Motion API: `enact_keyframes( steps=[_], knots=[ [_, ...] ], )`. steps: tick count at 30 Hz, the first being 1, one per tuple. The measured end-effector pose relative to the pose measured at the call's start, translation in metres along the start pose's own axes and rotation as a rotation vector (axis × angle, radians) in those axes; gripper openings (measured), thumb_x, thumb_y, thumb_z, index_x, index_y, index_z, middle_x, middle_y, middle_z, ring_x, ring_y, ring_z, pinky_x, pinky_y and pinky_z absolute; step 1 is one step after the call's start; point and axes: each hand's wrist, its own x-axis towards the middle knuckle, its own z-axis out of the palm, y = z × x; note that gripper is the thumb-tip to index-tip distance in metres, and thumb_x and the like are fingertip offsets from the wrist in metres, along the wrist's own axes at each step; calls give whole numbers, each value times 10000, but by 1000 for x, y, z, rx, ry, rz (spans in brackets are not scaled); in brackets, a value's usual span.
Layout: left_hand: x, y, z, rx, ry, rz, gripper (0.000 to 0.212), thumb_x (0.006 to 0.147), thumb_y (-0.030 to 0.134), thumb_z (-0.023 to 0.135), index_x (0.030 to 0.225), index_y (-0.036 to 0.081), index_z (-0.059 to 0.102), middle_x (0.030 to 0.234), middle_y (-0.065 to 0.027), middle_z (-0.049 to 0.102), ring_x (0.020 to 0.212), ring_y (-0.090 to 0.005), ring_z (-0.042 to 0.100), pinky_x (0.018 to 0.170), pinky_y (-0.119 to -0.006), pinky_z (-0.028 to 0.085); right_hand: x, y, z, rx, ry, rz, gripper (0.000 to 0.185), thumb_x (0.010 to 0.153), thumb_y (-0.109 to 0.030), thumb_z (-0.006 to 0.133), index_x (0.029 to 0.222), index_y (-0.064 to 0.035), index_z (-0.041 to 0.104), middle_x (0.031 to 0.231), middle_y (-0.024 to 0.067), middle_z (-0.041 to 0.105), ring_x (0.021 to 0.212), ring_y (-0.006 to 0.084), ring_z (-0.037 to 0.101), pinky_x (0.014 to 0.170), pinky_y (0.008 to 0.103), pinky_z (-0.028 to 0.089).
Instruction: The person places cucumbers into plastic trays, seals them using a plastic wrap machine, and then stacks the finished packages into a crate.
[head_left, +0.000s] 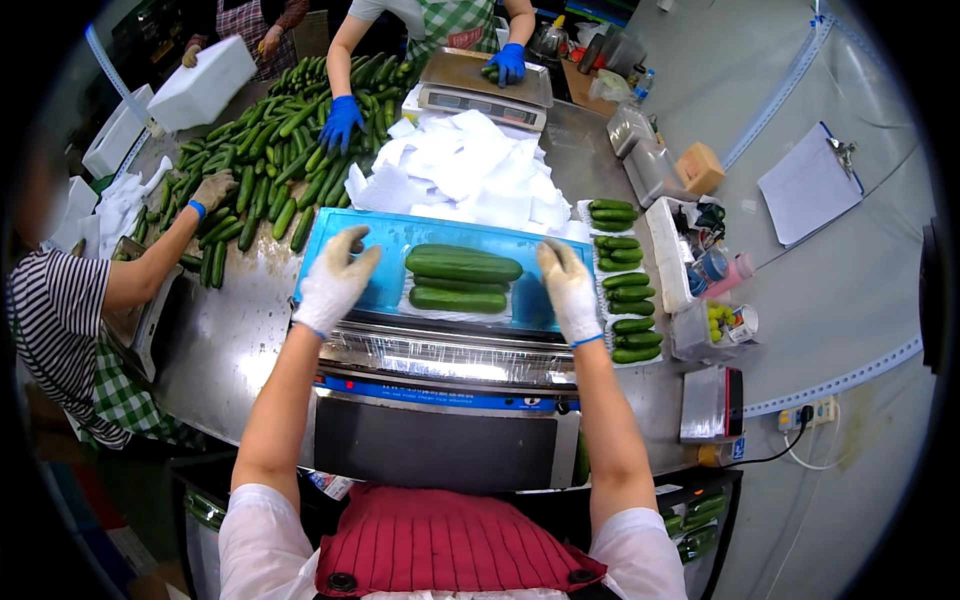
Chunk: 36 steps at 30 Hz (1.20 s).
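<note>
My left hand (337, 279), in a white knit glove, hovers over the left part of a blue plate (367, 225) with thumb and fingers apart. My right hand (568, 291), gloved alike, is at the plate's right end; nothing shows in its fingers. Between the two hands, several cucumbers (463, 262) lie stacked on a white foam sheet (495, 316), apart from both gloves. Whether clear film covers them is hard to tell. Nearer to me, a film wrapping machine (442, 439) has a roll of shiny clear film (450, 352) below the plate.
Packs of cucumbers (630, 294) line the right side. Beyond the plate are piled white foam sheets (465, 169), a weighing scale (484, 101) and heaped cucumbers (270, 142). Co-workers' blue-gloved hand (343, 124) and another gloved hand (214, 189) touch the heap. A white box (667, 255) stands right.
</note>
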Motion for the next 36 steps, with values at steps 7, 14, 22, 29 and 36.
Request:
enact_keyframes(
  steps=[7,14,22,29,36],
  knots=[
    [-3,7,-4,-170,-70,-1,313,947,223,612,1160,-3,647,959,-82,677,821,-117,607,715,-258,509,-4,-9,-12,-14,-47,-80,403,943,-222,654,1243,40,594,1135,168,666,1031,196,638,920,302,496],
    [0,48,32,44,-171,11,389,933,367,625,1128,32,663,1054,-153,706,950,-242,670,837,-329,507,-3,1,19,-164,-164,-114,443,903,-367,688,1154,-3,669,939,137,712,829,191,654,777,322,515],
    [-15,53,20,-151,-139,-9,334,879,232,705,1127,15,649,861,-57,640,783,-124,565,740,-273,491,-32,-41,9,-34,-167,-137,338,869,-181,750,1126,22,664,902,75,693,790,99,612,679,215,486],
    [-27,48,20,-86,-170,-70,511,864,288,710,1301,63,570,912,-79,648,802,-164,598,766,-305,503,-35,-20,8,-234,-130,-93,490,870,-302,737,1248,-15,614,879,98,683,775,177,638,752,313,520],
    [-19,18,5,-134,-48,-56,339,923,232,654,1155,-14,638,927,-100,678,846,-150,620,779,-290,503,-21,-12,-13,-2,-57,-30,301,965,-170,625,1178,43,623,939,64,672,799,96,573,730,245,488]
  ],
)
